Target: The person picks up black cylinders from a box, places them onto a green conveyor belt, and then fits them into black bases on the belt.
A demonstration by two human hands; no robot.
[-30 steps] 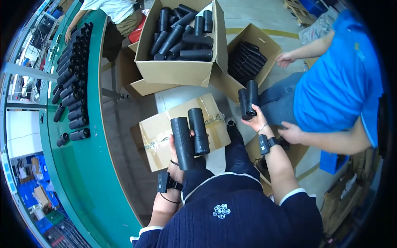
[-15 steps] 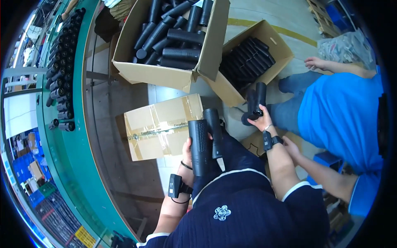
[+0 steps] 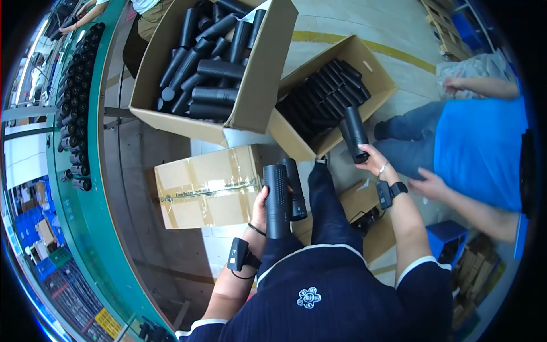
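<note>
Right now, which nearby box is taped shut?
The box between the left hand and the green table. Tape crosses its closed top; the large box and the box beside it stand open, showing black tubes.

**Right-Side Surroundings**

On my feed, 1 person in a blue shirt is nearest. Beyond, I see a wooden pallet, crumpled clear plastic and a yellow floor line; lower down, a blue bin.
</note>
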